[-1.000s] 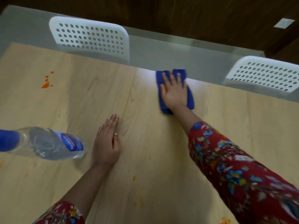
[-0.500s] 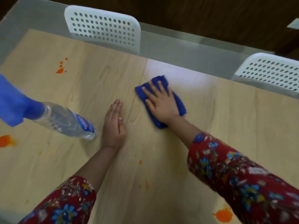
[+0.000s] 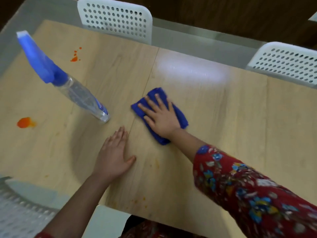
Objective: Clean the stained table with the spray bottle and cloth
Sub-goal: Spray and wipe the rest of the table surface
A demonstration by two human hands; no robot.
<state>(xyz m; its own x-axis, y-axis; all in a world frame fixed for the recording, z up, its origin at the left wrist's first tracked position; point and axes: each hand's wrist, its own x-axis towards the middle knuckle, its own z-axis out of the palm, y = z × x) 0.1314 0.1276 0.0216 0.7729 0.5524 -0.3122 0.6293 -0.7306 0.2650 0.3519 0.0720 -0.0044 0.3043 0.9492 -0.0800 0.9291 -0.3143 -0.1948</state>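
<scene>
head view: the table (image 3: 223,117) spans the frame. the spray bottle (image 3: 80,97) stands just beyond the left hand (image 3: 113,157), which lies flat and empty. the right hand (image 3: 160,117), fingers spread, presses the cloth (image 3: 182,118) flat right of the seam (image 3: 145,86), its long axis slanting near-right. the orange blob (image 3: 25,122) and splatter (image 3: 75,58) lie well left, past the bottle; wiping likely must travel leftward.

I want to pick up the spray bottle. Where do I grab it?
Take the spray bottle by its clear body, just under the blue spray head, where it is slim enough to wrap fingers round. It stands upright, so come from the side, probably with the free left hand resting flat near its base.
</scene>
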